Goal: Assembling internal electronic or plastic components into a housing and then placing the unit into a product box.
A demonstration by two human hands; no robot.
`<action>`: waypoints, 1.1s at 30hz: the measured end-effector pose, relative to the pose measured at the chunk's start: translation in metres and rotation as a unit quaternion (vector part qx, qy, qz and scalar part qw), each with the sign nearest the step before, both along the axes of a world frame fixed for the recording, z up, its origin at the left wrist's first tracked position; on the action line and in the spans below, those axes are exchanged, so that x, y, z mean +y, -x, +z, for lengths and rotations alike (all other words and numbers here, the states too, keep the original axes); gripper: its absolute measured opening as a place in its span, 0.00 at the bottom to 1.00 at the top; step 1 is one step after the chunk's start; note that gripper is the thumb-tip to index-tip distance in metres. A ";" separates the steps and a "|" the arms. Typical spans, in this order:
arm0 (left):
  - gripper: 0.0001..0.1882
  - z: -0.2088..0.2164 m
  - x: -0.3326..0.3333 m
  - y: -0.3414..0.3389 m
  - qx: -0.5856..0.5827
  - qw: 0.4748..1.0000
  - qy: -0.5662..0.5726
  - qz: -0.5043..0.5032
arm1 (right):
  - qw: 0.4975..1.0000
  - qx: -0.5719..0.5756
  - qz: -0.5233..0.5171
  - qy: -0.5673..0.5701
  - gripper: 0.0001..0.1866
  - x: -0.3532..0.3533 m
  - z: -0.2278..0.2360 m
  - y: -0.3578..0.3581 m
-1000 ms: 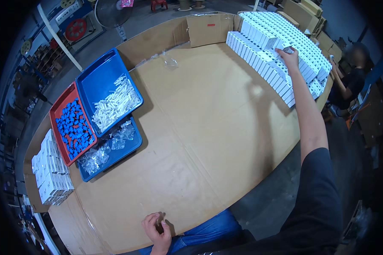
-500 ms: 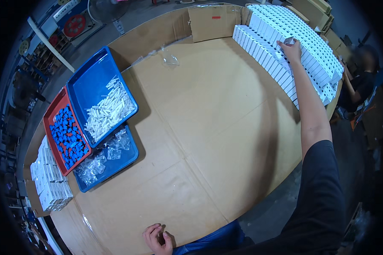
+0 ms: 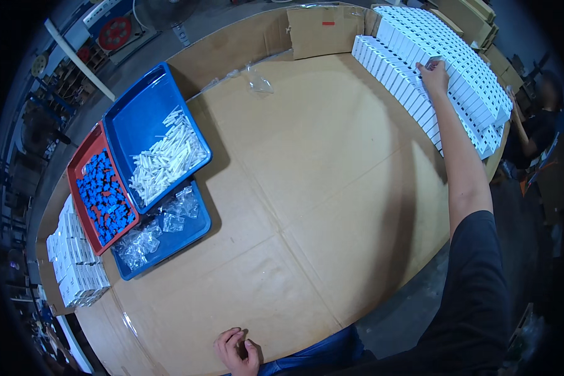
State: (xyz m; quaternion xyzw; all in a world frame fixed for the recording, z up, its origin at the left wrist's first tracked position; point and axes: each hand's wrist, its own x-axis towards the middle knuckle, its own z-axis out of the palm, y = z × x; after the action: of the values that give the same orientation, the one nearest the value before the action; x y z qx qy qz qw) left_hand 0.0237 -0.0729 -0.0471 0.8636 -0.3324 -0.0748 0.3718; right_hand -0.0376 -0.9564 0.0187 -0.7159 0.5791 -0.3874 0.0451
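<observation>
At the far right of the table stand packed rows of small white boxes, with dark marks on their upper ends. My right arm stretches out to them. My right hand is closed, thumb and fingers pinching a small box at the step between the lower front row and the taller rows behind. Its face looks greyish, and my fingers cover part of it. Near the front edge of the table rests my left hand, fingers loosely bent and thumb apart, with nothing in it.
On the left, a blue tray of white sticks overlaps a red tray of small blue parts and a lower blue tray of clear plastic bags. White flat packs stack beside them. Cardboard walls edge the table. A person sits far right.
The whole view has shifted slightly. My right hand stays at the white boxes with nearly the same pinch, and my left hand still rests by the table's front edge.
</observation>
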 end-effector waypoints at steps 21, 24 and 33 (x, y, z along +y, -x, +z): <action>0.07 0.012 0.016 -0.003 -0.096 0.990 0.095 0.037 | 0.892 0.000 0.452 0.003 0.09 0.420 -0.028 0.051; 0.05 0.008 0.021 -0.002 -0.083 0.990 0.104 0.053 | 0.861 -0.018 0.507 0.007 0.07 0.509 -0.035 0.043; 0.07 0.018 0.045 -0.018 0.108 0.936 0.301 0.147 | 0.752 -0.182 0.597 -0.213 0.02 0.724 -0.023 -0.008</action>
State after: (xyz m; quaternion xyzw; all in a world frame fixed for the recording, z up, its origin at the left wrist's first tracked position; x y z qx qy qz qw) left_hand 0.0419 -0.0281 -0.0286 0.7370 -0.1669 -0.0084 0.6549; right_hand -0.0298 -0.2321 -0.0039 -0.8037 0.0829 -0.2710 0.5232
